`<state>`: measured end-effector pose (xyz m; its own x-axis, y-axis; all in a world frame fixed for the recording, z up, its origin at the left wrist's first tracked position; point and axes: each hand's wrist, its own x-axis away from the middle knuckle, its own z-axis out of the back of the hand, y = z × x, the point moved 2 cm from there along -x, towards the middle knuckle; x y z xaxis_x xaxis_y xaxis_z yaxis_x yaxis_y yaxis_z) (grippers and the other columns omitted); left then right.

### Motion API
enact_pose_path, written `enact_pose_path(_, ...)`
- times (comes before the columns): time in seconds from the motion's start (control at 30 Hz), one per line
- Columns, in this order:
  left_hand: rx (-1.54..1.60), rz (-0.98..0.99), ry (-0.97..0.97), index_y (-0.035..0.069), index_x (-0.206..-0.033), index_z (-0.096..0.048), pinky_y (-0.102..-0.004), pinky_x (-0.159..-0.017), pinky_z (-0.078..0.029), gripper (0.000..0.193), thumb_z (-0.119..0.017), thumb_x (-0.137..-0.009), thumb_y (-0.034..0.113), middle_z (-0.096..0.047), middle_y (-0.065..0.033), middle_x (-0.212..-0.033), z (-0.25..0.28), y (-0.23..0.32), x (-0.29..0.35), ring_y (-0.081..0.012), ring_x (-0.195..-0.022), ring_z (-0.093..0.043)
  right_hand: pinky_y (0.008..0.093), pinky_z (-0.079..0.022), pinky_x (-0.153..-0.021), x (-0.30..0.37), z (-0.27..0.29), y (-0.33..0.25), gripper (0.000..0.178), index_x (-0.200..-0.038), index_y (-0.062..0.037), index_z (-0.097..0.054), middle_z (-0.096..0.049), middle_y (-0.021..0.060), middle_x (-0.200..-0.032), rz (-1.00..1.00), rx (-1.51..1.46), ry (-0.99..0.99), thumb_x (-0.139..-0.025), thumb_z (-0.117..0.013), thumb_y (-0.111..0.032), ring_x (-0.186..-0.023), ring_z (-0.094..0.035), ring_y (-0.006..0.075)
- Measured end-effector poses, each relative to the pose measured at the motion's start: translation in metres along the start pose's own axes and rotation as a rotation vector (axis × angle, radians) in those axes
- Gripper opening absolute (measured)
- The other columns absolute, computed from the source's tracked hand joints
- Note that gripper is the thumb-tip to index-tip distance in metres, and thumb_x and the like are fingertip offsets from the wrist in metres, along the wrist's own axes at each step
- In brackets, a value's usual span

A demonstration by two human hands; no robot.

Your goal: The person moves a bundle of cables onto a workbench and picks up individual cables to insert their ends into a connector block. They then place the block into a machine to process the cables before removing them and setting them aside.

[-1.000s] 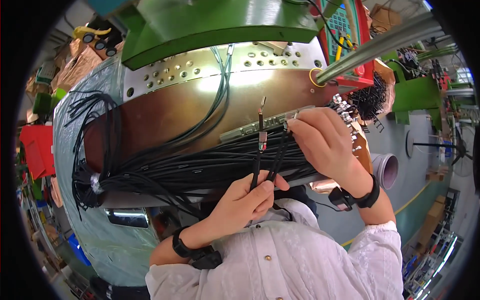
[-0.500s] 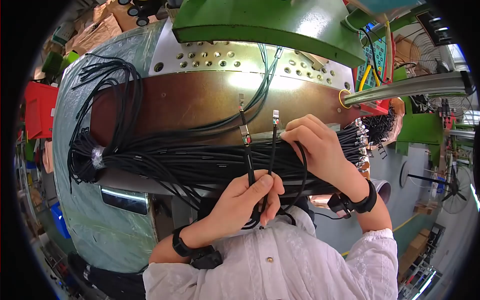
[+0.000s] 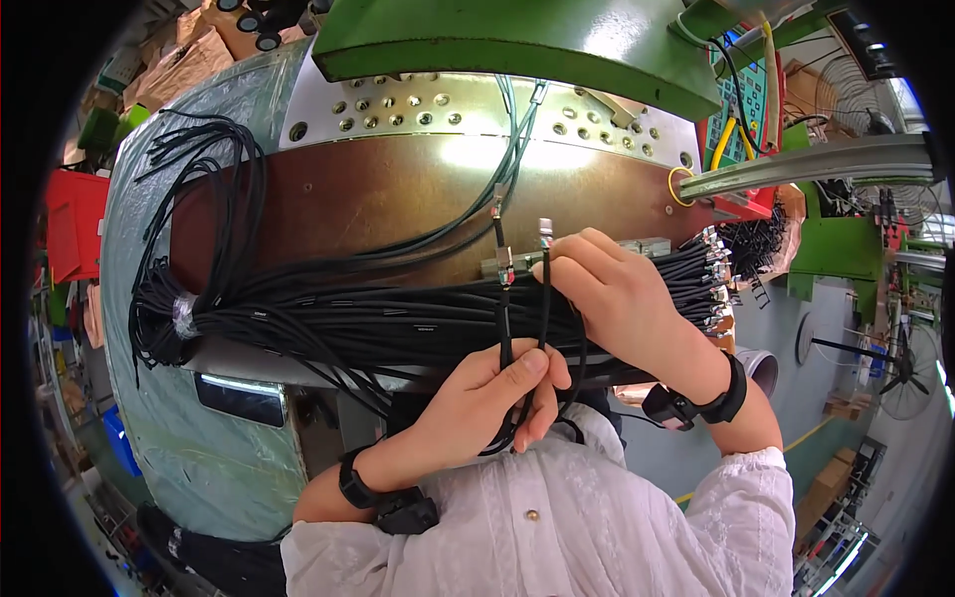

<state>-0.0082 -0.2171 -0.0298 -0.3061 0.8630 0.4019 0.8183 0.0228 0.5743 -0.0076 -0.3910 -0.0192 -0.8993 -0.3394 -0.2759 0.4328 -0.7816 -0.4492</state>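
Observation:
My left hand is closed round several thin black cables, just in front of the large cable bundle. Their upper ends stand up from the fist and carry small silver metal connectors with bits of red and green at the base. A separate silver connector tops the cable on the right. My right hand is closed in a pinch on a black cable, its fingertips at the stem just below that connector. A loop of black cable hangs from under the right hand. The long black cable bundle lies behind both hands, tied at the left.
A brown board and a perforated metal plate lie behind the bundle, under a green machine beam. A metal rail juts in at right. A phone rests on the green-covered table at left.
My right hand has moved slightly left, its fingertips now against the cable below the right connector. The cables in my left hand stand closer together.

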Motion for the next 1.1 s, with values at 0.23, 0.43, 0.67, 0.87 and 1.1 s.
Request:
enact_pose_path(0.23, -0.117, 0.018, -0.021, 0.001, -0.093, -0.05, -0.0209, -0.047, -0.036, 0.034, -0.032, -0.099, 0.029, -0.052, -0.006, -0.059, -0.014, -0.004, -0.004, -0.0099, -0.047, -0.044, 0.0321, -0.049, -0.065, 0.012, 0.011, 0.0, 0.023, -0.087, -0.0019, -0.056, -0.06, 0.0084, -0.089, -0.145, 0.029, 0.335, -0.068, -0.065, 0.007, -0.077, -0.06, 0.0272)
enact_pose_path(0.43, -0.481, -0.161, 0.152, 0.0, -0.095, -0.05, -0.0188, -0.046, -0.033, 0.042, -0.027, -0.1, 0.035, -0.045, -0.001, -0.057, -0.009, 0.013, -0.007, -0.0059, -0.046, -0.04, 0.0322, -0.049, -0.067, 0.018, -0.005, 0.021, 0.02, -0.084, -0.0019, -0.057, -0.063, 0.0098, -0.086, -0.146, -0.147, 0.238, -0.068, -0.066, 0.006, -0.079, -0.061, 0.0268)
enact_pose_path(0.67, -0.284, -0.053, 0.087, 0.001, -0.096, -0.05, -0.0188, -0.044, -0.031, 0.043, -0.027, -0.1, 0.037, -0.043, 0.001, -0.056, -0.011, 0.01, -0.007, -0.0043, -0.045, -0.037, 0.0308, -0.049, -0.067, 0.01, 0.014, 0.019, 0.018, -0.083, -0.0024, -0.058, -0.062, 0.0104, -0.087, -0.155, -0.085, 0.053, -0.068, -0.065, 0.004, -0.08, -0.061, 0.0267)
enact_pose_path(0.87, -0.364, 0.049, -0.067, -0.001, -0.101, -0.047, -0.0198, -0.044, -0.033, 0.043, -0.026, -0.1, 0.037, -0.044, -0.0004, -0.056, -0.018, 0.01, -0.014, -0.0054, -0.043, -0.037, 0.0304, -0.05, -0.069, -0.002, 0.04, 0.004, 0.018, -0.084, -0.0028, -0.059, -0.062, 0.011, -0.09, -0.058, 0.31, 0.128, -0.069, -0.063, 0.006, -0.083, -0.06, 0.0267)
enact_pose_path(1.1, 0.008, -0.239, 0.44, 0.001, -0.117, -0.047, -0.0193, -0.04, -0.032, 0.044, -0.029, -0.1, 0.036, -0.043, -0.0007, -0.059, -0.029, 0.036, -0.022, -0.006, -0.043, -0.036, 0.0274, -0.05, -0.069, 0.045, 0.019, 0.039, 0.016, -0.083, 0.0001, -0.058, -0.064, 0.0093, -0.091, -0.341, -0.24, 0.226, -0.071, -0.061, 0.01, -0.084, -0.061, 0.0218)
